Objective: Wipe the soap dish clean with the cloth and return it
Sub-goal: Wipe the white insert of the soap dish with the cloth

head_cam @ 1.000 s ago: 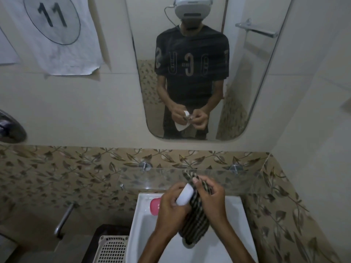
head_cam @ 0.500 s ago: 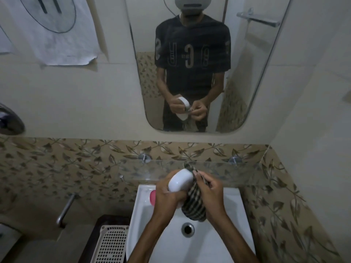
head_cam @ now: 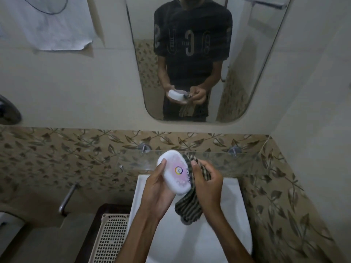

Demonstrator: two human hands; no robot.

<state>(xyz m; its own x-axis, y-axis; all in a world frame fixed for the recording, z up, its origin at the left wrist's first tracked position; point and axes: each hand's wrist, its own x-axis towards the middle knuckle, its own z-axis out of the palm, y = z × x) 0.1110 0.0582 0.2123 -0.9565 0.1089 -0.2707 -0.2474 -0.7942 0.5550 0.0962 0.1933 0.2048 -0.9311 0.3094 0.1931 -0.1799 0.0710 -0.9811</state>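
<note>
My left hand (head_cam: 158,188) holds a white oval soap dish (head_cam: 175,172) over the sink, its flat face with a small round sticker turned toward me. My right hand (head_cam: 206,182) grips a dark striped cloth (head_cam: 188,205) and presses it against the dish's right edge. The rest of the cloth hangs down below my hands toward the basin. The mirror (head_cam: 199,59) above shows the same hold from the front.
A white sink (head_cam: 233,232) lies under my hands. A glass shelf (head_cam: 237,162) runs along the leaf-patterned tile wall just behind them. A perforated white basket (head_cam: 110,238) stands left of the sink, with a metal handle (head_cam: 66,200) on the wall beyond it.
The soap dish has turned from edge-on to its broad stickered face toward me. The cloth has shifted to the dish's right edge. The view has tilted downward.
</note>
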